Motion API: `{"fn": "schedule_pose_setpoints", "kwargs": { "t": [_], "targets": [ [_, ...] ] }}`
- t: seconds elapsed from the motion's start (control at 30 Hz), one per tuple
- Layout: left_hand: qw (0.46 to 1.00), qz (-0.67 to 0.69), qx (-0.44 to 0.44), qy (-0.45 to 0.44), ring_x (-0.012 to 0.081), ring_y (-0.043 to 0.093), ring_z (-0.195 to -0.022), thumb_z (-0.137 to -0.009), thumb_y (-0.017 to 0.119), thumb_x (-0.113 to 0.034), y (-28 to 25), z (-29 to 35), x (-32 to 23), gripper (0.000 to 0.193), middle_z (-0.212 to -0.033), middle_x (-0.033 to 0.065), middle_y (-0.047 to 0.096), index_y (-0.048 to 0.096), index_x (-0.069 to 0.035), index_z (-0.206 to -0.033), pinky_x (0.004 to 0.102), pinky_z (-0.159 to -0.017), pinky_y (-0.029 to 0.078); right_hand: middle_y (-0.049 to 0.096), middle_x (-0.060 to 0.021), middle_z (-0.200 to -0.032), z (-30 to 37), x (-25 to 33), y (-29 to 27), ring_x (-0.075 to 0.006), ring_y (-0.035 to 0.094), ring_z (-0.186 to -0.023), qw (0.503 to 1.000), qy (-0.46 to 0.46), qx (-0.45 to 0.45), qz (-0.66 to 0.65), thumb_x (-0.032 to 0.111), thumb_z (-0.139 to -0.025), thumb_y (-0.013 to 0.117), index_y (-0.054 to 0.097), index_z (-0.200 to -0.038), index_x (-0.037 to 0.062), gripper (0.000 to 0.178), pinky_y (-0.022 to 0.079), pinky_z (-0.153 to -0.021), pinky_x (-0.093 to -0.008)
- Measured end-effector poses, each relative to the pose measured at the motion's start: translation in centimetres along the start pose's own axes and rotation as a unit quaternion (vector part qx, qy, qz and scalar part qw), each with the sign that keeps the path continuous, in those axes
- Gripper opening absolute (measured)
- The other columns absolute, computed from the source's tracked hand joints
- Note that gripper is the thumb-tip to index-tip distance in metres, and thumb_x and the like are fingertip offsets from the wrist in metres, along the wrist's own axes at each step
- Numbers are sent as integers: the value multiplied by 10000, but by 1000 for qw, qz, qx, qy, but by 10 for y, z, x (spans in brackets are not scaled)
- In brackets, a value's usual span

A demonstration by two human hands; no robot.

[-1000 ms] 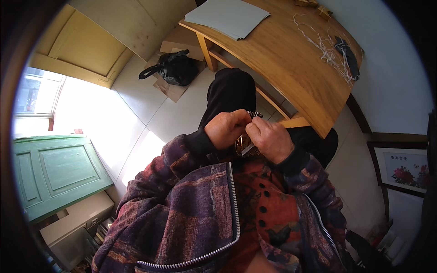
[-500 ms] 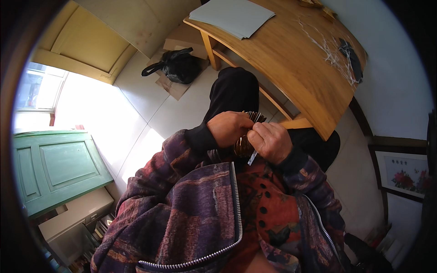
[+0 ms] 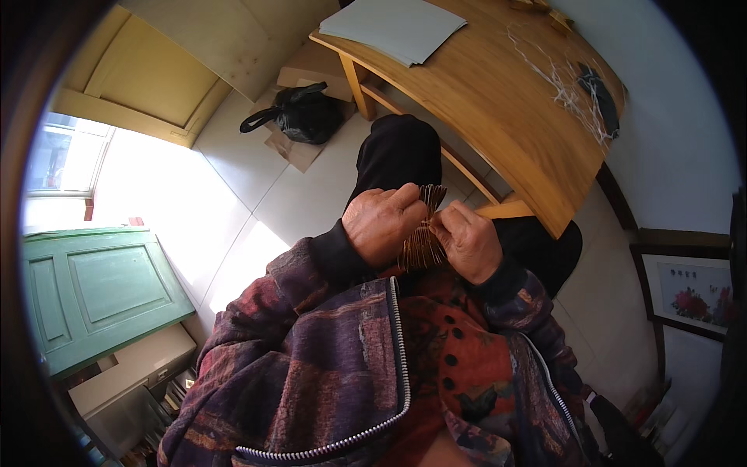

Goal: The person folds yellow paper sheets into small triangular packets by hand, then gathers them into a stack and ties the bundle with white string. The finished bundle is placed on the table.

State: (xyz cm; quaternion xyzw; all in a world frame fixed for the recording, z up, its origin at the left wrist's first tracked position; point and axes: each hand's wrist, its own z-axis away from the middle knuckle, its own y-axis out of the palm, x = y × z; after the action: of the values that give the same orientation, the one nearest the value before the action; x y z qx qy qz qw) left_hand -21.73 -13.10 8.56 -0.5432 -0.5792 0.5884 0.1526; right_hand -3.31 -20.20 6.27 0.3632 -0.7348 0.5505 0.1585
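A bundle of gold pleated paper is held over my lap, pinched in at its middle, with its folds fanning out above and below. My left hand is closed round the left side of the bundle. My right hand sits at the bundle's right side, thumb and fingers pinched together at the narrow middle. What lies between those right fingertips is too small to make out.
A wooden table stands ahead to the right. On it are pale sheets, tangled white strings and a dark grey object. A black plastic bag rests on cardboard on the floor.
My hands have moved slightly apart, showing more of the bundle's pinched middle. The pale strip that stuck out below my right hand no longer shows. My left hand has turned, its back facing up.
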Motion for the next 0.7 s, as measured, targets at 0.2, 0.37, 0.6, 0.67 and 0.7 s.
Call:
{"fn": "schedule_pose_setpoints", "kwargs": {
  "t": [0.2,0.37,0.6,0.67,0.7],
  "targets": [
    [994,-90,64,-4,229,588,-746,-720,603,-128,-3,13,0,146,-829,71,498,525,-71,-830,362,-627,477,568,-151,-797,13,-7,-5,-354,584,-746,991,100,58,-72,8,-802,637,548,-815,-2,91,463,-629,-394],
    [994,-100,41,7,211,582,-745,-720,600,-150,5,17,4,161,-826,57,512,542,-78,-851,345,-606,456,559,-155,-800,12,-11,-11,-334,577,-734,978,157,120,-67,39,-831,614,552,-808,-6,80,455,-647,-372],
    [998,-63,4,1,217,604,-759,-724,588,-106,11,16,2,201,-874,49,564,593,-73,-923,346,-623,457,572,-20,-801,2,-14,-29,-60,529,-699,949,126,125,-261,123,-908,605,568,-782,10,172,419,-604,-231],
    [998,-69,-1,8,219,607,-767,-718,597,-109,11,14,2,189,-865,53,569,597,-74,-904,344,-627,456,589,-15,-813,3,-13,-20,-53,532,-684,886,206,139,-392,156,-926,602,568,-802,18,188,429,-610,-215],
    [997,-72,-3,11,220,609,-771,-715,602,-111,10,14,2,183,-860,55,572,599,-75,-894,342,-629,455,597,-12,-819,4,-13,-15,-49,533,-676,844,234,144,-460,172,-935,601,569,-812,22,197,434,-613,-207]
  ]
}}
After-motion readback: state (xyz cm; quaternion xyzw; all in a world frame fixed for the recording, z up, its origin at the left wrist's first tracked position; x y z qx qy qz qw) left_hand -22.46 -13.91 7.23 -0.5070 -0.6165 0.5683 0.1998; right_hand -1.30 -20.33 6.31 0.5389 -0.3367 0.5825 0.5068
